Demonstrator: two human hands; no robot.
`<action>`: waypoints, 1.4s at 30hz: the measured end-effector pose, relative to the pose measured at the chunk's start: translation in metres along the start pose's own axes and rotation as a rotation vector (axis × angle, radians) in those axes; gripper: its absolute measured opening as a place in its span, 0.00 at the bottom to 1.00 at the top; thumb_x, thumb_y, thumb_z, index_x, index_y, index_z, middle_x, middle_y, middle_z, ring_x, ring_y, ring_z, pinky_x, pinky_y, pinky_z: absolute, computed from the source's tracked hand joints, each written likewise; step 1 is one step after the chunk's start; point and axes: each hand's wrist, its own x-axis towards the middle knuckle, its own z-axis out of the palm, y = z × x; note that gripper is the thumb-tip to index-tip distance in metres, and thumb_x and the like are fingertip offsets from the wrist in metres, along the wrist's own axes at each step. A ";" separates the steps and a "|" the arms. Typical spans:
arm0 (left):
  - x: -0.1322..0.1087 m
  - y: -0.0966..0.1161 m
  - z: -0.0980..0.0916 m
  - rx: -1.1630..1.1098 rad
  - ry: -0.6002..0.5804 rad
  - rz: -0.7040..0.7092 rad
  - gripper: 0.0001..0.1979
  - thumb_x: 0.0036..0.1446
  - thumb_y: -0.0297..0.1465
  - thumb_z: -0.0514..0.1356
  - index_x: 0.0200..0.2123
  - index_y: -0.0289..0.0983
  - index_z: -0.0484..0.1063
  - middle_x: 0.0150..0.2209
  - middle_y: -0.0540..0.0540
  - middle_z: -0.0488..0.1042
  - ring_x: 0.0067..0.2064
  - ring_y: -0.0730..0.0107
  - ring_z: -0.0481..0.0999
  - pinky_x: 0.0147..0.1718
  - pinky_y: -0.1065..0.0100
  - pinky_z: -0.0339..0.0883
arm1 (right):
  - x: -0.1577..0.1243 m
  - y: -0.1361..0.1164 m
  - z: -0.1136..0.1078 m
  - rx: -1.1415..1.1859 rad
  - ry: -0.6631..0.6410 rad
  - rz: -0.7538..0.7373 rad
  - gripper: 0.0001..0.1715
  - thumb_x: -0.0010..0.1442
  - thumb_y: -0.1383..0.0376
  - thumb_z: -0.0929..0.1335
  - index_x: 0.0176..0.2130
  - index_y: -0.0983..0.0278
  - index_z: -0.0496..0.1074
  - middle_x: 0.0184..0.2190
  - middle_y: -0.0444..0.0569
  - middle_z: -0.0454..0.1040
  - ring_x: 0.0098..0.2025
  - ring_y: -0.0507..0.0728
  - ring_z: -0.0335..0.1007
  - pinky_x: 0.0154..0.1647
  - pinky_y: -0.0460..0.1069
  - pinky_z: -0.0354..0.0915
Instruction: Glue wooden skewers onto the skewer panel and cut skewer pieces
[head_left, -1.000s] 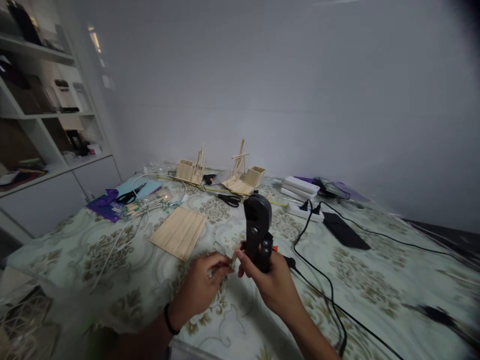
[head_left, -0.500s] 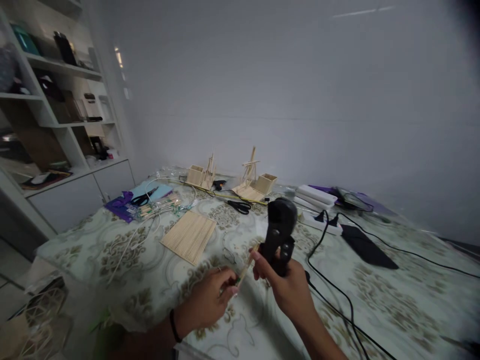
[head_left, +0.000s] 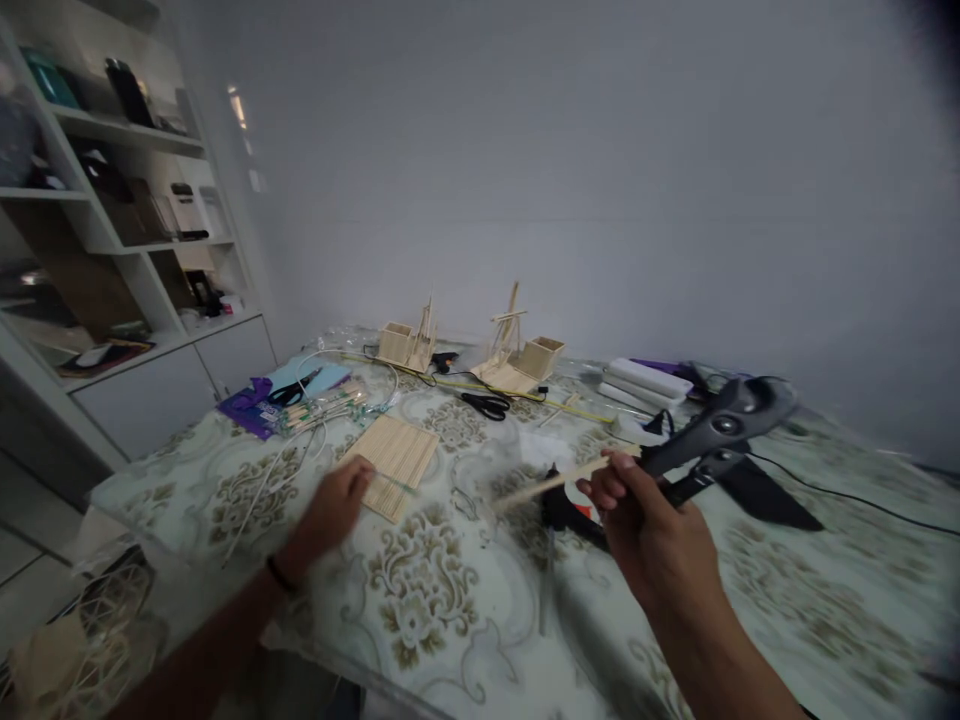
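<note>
My right hand [head_left: 660,530] is closed round a dark grey pivoted hand tool [head_left: 724,425] with a hooked head, and it also pinches a pale wooden stick [head_left: 551,482] that points left. Over the lower left of a flat panel of wooden sticks [head_left: 397,445], my blurred left hand [head_left: 337,505] is closed on a thin greenish stick [head_left: 394,483]. Below the wooden stick lies a black tool with a red-orange part [head_left: 581,510], partly hidden by my right hand; its shape suggests a glue gun.
Two wooden stick models [head_left: 409,345] [head_left: 521,365] stand at the back. Black scissors [head_left: 486,405], a yellow tape measure [head_left: 480,385] and bundled sticks [head_left: 326,408] lie on the patterned tablecloth. A black flat item [head_left: 780,495] and cable are at right.
My hands have moved apart: the left to the left over the panel, the right to the right and up. The hand tool has tilted rightward, and the black tool beneath has come into view.
</note>
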 end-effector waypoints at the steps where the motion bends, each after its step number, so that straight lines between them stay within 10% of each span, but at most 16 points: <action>1: 0.013 -0.012 -0.013 0.036 0.052 -0.028 0.13 0.75 0.32 0.51 0.39 0.37 0.73 0.35 0.47 0.77 0.39 0.63 0.77 0.44 0.60 0.73 | 0.000 -0.002 -0.002 0.009 -0.011 0.018 0.27 0.39 0.54 0.86 0.28 0.63 0.73 0.21 0.35 0.60 0.23 0.47 0.55 0.26 0.43 0.66; 8: 0.066 -0.030 -0.040 0.156 0.213 0.012 0.16 0.68 0.36 0.65 0.55 0.36 0.76 0.59 0.38 0.76 0.61 0.47 0.74 0.62 0.39 0.67 | -0.014 -0.012 -0.017 0.198 -0.186 0.237 0.23 0.46 0.57 0.85 0.30 0.59 0.71 0.18 0.31 0.53 0.19 0.48 0.51 0.44 0.55 0.79; 11: 0.058 0.007 -0.016 0.096 0.136 0.176 0.12 0.65 0.32 0.63 0.49 0.35 0.80 0.56 0.33 0.77 0.63 0.42 0.72 0.68 0.37 0.58 | -0.022 -0.010 -0.019 0.366 -0.250 0.297 0.20 0.49 0.61 0.83 0.29 0.58 0.71 0.18 0.32 0.55 0.20 0.49 0.52 0.50 0.58 0.77; 17: 0.019 0.114 0.021 -0.130 -0.152 0.485 0.10 0.71 0.34 0.60 0.46 0.43 0.82 0.45 0.48 0.84 0.48 0.66 0.82 0.53 0.66 0.73 | -0.034 -0.002 -0.011 0.377 -0.327 0.236 0.20 0.50 0.56 0.82 0.28 0.56 0.70 0.19 0.35 0.55 0.25 0.53 0.55 0.56 0.63 0.71; 23: -0.005 0.168 0.037 -0.468 -0.290 0.495 0.06 0.67 0.29 0.66 0.44 0.37 0.84 0.38 0.47 0.84 0.37 0.69 0.79 0.41 0.69 0.70 | -0.041 -0.005 -0.006 0.314 -0.408 0.228 0.18 0.54 0.54 0.80 0.27 0.53 0.71 0.17 0.34 0.41 0.22 0.56 0.45 0.46 0.61 0.72; 29: -0.004 0.172 0.054 -0.666 -0.485 0.214 0.08 0.66 0.33 0.65 0.36 0.36 0.83 0.31 0.49 0.82 0.30 0.72 0.75 0.32 0.71 0.67 | -0.042 0.006 -0.005 0.160 -0.419 0.189 0.19 0.54 0.49 0.79 0.26 0.54 0.71 0.16 0.36 0.40 0.22 0.57 0.49 0.27 0.54 0.68; 37: 0.010 0.148 0.059 -0.567 -0.716 0.093 0.16 0.70 0.39 0.56 0.35 0.37 0.78 0.29 0.47 0.81 0.32 0.67 0.82 0.30 0.71 0.70 | -0.022 0.015 -0.019 -0.471 -0.092 -0.001 0.21 0.57 0.47 0.78 0.31 0.61 0.77 0.25 0.44 0.72 0.32 0.57 0.69 0.35 0.52 0.68; 42: 0.015 0.121 0.069 -0.502 -0.784 0.031 0.13 0.68 0.36 0.56 0.33 0.37 0.75 0.27 0.49 0.79 0.28 0.70 0.82 0.27 0.73 0.70 | -0.008 0.014 -0.033 -0.802 -0.231 -0.018 0.26 0.62 0.42 0.74 0.33 0.62 0.77 0.28 0.47 0.76 0.33 0.59 0.73 0.37 0.51 0.70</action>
